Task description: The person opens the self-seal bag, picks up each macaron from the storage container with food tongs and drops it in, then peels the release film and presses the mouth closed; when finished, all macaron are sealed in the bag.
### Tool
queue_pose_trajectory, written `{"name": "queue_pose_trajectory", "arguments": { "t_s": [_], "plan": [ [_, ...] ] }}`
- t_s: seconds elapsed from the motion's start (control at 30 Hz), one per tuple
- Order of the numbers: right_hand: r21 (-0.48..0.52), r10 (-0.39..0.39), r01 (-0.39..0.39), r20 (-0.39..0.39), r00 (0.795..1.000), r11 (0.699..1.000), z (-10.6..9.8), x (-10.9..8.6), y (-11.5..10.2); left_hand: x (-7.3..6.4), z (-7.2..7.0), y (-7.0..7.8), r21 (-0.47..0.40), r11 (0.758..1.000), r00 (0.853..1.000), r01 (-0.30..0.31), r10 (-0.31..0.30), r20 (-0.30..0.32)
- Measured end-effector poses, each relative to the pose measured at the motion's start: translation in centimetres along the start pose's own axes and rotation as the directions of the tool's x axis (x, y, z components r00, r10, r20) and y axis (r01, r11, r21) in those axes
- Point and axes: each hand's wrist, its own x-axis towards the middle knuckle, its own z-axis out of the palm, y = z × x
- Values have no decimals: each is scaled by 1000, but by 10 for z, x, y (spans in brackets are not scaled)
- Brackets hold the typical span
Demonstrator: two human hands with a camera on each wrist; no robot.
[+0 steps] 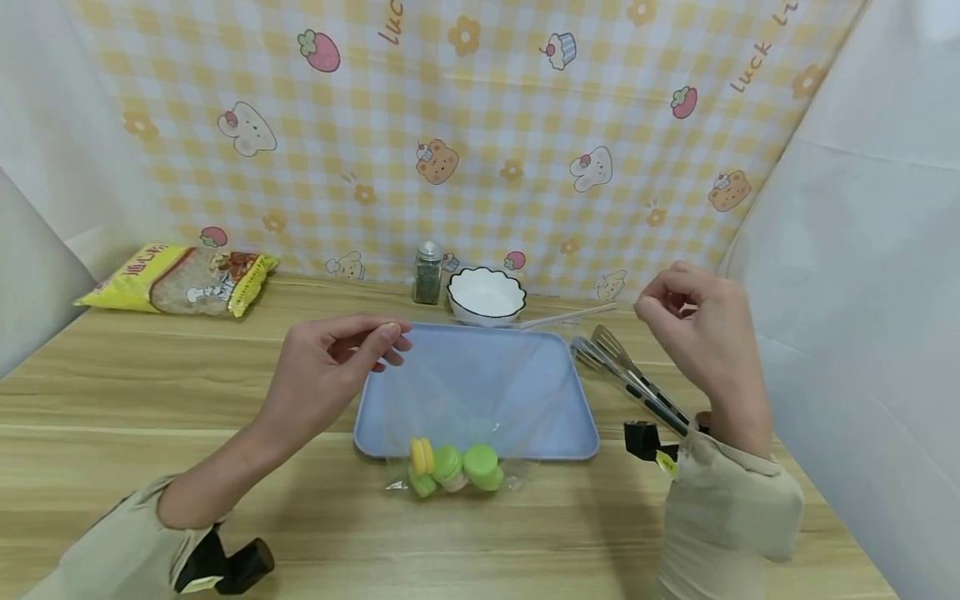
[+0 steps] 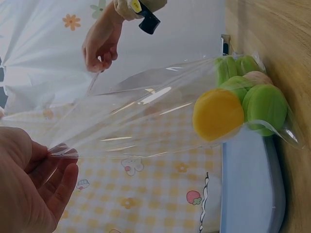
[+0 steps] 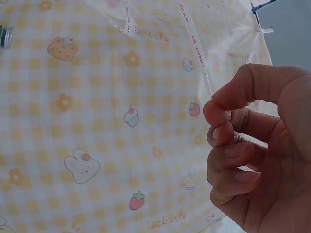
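Note:
A clear plastic bag (image 2: 146, 109) hangs between the hands, its lower end at the tray's front edge. Inside it lie several macarons: green ones (image 1: 481, 464), a yellow one (image 2: 218, 114) and a pale pinkish one (image 2: 257, 77). My left hand (image 1: 330, 358) pinches the bag's upper edge between thumb and fingers. Up at the right, my right hand (image 1: 705, 329) pinches the end of a narrow sealing strip (image 3: 197, 46) with red print. That strip (image 1: 570, 317) stretches leftward towards the bag's mouth; the head view does not show clearly where it joins.
A blue tray (image 1: 480, 333) lies behind the bag. Beyond it stand a white scalloped bowl (image 1: 487, 293) and a spice jar (image 1: 428, 275). Metal tongs and a slotted tool (image 1: 630, 375) lie to the right. A yellow food packet (image 1: 180, 279) is at the back left.

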Motion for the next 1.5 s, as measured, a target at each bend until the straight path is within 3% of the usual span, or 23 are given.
{"name": "queue_pose_trajectory", "arguments": {
  "t_s": [1.5],
  "plan": [
    [-5,158,-159,-75,985,987,-22,-4,28,2,-1,-3,-7,1000,1000,-1,1,-10]
  ]
}}
